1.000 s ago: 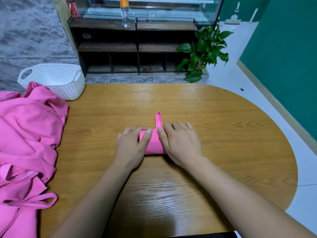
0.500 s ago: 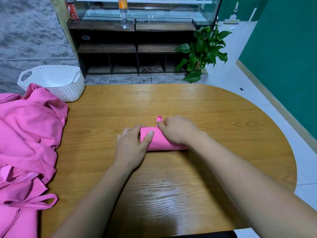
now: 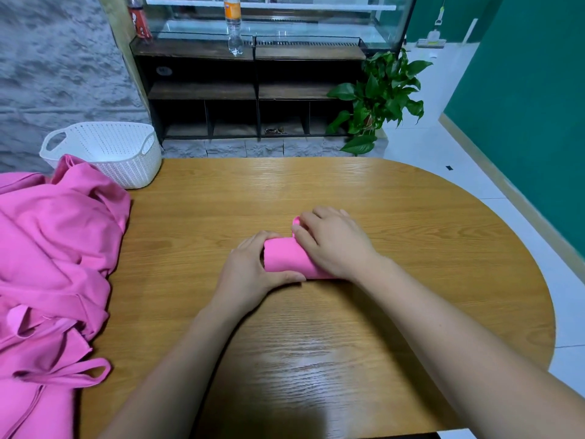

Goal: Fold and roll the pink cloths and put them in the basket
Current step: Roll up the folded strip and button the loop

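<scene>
Gripping roll (image 3: 285, 259) by its left end with left hand (image 3: 250, 274), thumb along near side, fingers curled over. Clamping right part with right hand (image 3: 332, 245), fingers bent round far edge. Lying mid-table (image 3: 411, 248). Leftward, heaped cloths (image 3: 53, 248); just behind, basket (image 3: 126, 166) at far corner.

1. 1 rolled pink cloth (image 3: 286, 258), mid-worktop (image 3: 411, 248).
2. 1 heap of loose pink cloths (image 3: 53, 248) over the worktop's left edge; how many cloths it holds cannot be told.
3. 1 white basket (image 3: 104, 147) at the far left corner.
4. 2 hands: left hand (image 3: 250, 274), right hand (image 3: 332, 245).
5. 2 bottles on the shelf unit (image 3: 202, 90): 1 red-labelled bottle (image 3: 138, 17), 1 orange-labelled bottle (image 3: 233, 23).
6. 1 potted plant (image 3: 380, 96).
</scene>
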The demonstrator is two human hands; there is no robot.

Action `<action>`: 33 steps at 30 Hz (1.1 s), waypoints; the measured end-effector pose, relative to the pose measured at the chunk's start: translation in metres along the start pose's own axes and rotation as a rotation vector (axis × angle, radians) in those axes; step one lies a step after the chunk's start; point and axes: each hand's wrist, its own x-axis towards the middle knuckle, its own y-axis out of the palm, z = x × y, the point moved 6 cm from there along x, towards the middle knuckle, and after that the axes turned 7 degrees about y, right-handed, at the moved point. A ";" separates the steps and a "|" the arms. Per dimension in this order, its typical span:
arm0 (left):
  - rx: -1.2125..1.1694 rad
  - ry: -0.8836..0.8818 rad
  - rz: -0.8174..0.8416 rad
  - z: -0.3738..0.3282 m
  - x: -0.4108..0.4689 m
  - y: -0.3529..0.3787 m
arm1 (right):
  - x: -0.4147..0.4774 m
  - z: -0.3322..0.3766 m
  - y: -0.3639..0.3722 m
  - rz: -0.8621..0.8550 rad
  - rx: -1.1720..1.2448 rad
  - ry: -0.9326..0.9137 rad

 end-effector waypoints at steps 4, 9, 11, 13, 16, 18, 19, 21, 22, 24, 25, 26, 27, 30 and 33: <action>-0.015 -0.069 0.030 0.007 0.005 0.001 | -0.023 0.004 -0.002 -0.005 -0.028 -0.181; -0.177 -0.148 0.041 0.012 0.010 -0.003 | -0.043 -0.011 0.002 0.024 -0.072 -0.184; -0.295 -0.129 -0.017 0.006 0.012 -0.005 | -0.038 -0.013 0.005 0.030 -0.087 -0.136; -0.353 -0.100 -0.114 0.001 0.014 -0.008 | -0.030 -0.012 0.006 0.030 -0.066 -0.066; -0.438 -0.096 -0.246 -0.001 0.019 -0.013 | -0.020 -0.009 0.007 -0.033 0.086 0.053; -0.525 -0.073 -0.295 -0.003 0.023 -0.017 | -0.015 -0.008 0.008 -0.095 0.289 0.169; -0.540 -0.059 -0.302 -0.004 0.024 -0.018 | -0.013 -0.008 0.009 -0.109 0.393 0.242; -0.568 -0.020 -0.281 -0.006 0.027 -0.016 | -0.006 -0.010 0.015 -0.096 0.558 0.379; -0.597 -0.012 -0.268 -0.004 0.027 -0.013 | -0.004 -0.011 0.018 -0.088 0.631 0.426; -0.616 -0.024 -0.269 0.003 0.026 -0.008 | 0.000 -0.014 0.025 -0.075 0.769 0.476; -0.603 -0.029 -0.279 0.008 0.024 -0.007 | 0.001 -0.015 0.029 -0.065 0.828 0.489; -0.592 -0.032 -0.288 0.011 0.023 -0.007 | 0.001 -0.017 0.034 -0.055 0.881 0.494; -0.588 -0.034 -0.299 0.013 0.021 -0.008 | 0.001 -0.019 0.037 -0.048 0.930 0.491; -0.513 -0.035 -0.342 0.015 0.018 -0.015 | -0.001 -0.026 0.047 -0.048 1.041 0.491; -0.423 -0.024 -0.358 0.017 0.016 -0.016 | -0.002 -0.030 0.052 -0.052 1.105 0.499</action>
